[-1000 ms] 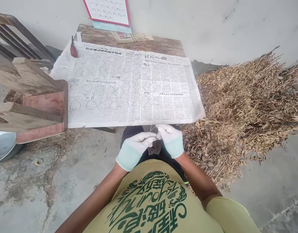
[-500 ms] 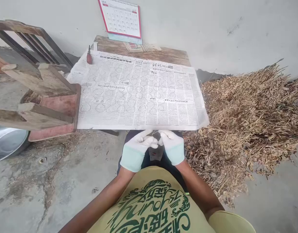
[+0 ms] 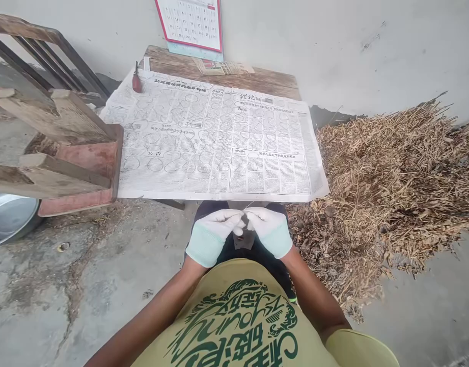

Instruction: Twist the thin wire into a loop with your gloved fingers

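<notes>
Both my hands wear white gloves with mint cuffs and meet over my lap, just below the table's front edge. My left hand (image 3: 221, 224) is closed, thumb against fingers. Opposite it, my right hand (image 3: 267, 221) pinches a thin pale wire-like strand (image 3: 250, 204), whose end sticks up between the hands. Whether the left fingers also grip the strand is hard to see. Beyond them lies a newspaper sheet (image 3: 215, 186) covered with rows of thin round outlines; I cannot tell if these are loops or drawn marks.
A red-handled screwdriver (image 3: 137, 83) lies at the paper's far left corner. Behind it, a desk calendar (image 3: 190, 25) stands on the wooden table (image 3: 272, 85). Wooden chairs (image 3: 81, 158) and a metal basin (image 3: 10, 216) are at left. Dry stalks (image 3: 402, 188) are heaped at right.
My hands have come closer together and the left fingers have closed up. The strand's tip now points up and right. The view has shifted slightly.
</notes>
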Action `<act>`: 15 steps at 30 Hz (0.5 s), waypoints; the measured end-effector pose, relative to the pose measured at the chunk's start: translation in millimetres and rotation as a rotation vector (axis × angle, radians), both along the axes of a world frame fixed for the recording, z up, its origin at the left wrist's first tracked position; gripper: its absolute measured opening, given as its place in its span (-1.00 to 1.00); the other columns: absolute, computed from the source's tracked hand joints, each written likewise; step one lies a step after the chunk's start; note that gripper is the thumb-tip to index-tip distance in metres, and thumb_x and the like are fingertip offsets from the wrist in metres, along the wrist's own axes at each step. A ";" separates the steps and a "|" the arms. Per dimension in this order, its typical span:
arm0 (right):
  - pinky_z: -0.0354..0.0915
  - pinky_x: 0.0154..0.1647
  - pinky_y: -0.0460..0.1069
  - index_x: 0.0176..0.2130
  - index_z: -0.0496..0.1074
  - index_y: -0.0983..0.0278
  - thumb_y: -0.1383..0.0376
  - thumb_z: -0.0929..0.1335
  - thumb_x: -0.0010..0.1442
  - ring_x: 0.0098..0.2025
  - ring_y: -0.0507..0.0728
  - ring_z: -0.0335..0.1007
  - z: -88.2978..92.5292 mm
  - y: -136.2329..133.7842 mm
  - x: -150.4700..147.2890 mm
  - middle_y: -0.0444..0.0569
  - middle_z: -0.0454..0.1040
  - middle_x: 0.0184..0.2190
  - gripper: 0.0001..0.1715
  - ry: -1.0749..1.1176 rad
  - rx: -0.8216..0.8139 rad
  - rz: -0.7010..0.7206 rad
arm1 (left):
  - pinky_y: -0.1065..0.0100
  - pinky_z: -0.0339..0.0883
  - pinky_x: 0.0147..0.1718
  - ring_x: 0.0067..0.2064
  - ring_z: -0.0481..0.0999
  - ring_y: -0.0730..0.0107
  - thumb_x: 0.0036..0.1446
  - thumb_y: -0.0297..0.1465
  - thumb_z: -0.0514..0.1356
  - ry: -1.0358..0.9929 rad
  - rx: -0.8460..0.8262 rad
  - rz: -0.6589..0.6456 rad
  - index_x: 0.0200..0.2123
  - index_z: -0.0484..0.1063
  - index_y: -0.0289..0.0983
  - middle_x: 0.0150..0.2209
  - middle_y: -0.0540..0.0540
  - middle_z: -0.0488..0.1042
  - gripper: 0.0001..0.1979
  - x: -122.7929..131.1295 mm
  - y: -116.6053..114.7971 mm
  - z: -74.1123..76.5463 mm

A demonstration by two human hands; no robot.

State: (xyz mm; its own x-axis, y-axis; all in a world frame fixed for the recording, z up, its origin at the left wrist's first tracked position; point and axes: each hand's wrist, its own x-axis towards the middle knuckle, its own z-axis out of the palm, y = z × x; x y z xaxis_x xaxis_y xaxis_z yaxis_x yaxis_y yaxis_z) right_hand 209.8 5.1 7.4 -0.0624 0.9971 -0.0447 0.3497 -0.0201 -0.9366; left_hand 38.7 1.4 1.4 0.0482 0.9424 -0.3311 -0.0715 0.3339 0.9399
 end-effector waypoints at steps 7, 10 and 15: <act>0.46 -0.23 0.00 -0.21 0.63 0.30 0.24 0.43 0.12 -0.38 0.06 0.52 8.5 5.5 -1.1 -0.10 0.61 -0.43 -0.75 0.358 -0.264 -0.026 | 0.41 0.33 -0.51 -0.53 0.42 0.48 0.07 -0.28 0.32 0.078 -0.008 -0.109 -0.33 0.67 -0.29 -0.49 -0.05 0.57 -0.79 -0.4 2.8 10.8; 0.43 -0.27 -0.02 -0.28 0.64 0.28 0.25 0.45 0.09 -0.39 0.06 0.49 6.1 3.5 -5.2 -0.10 0.60 -0.44 -0.81 0.352 -0.259 -0.061 | 0.44 0.26 -0.54 -0.54 0.39 0.50 0.08 -0.27 0.31 0.126 -0.019 -0.145 -0.36 0.66 -0.28 -0.50 -0.03 0.55 -0.80 -2.3 5.4 13.5; 0.41 -0.28 -0.04 -0.38 0.62 0.26 0.30 0.42 0.11 -0.37 0.06 0.49 4.0 -3.1 -13.4 -0.08 0.61 -0.38 -0.87 0.330 -0.167 -0.149 | 0.44 0.25 -0.52 -0.51 0.41 0.48 0.12 -0.24 0.29 0.124 -0.023 -0.147 -0.33 0.63 -0.29 -0.51 -0.03 0.54 -0.77 -1.1 5.4 6.4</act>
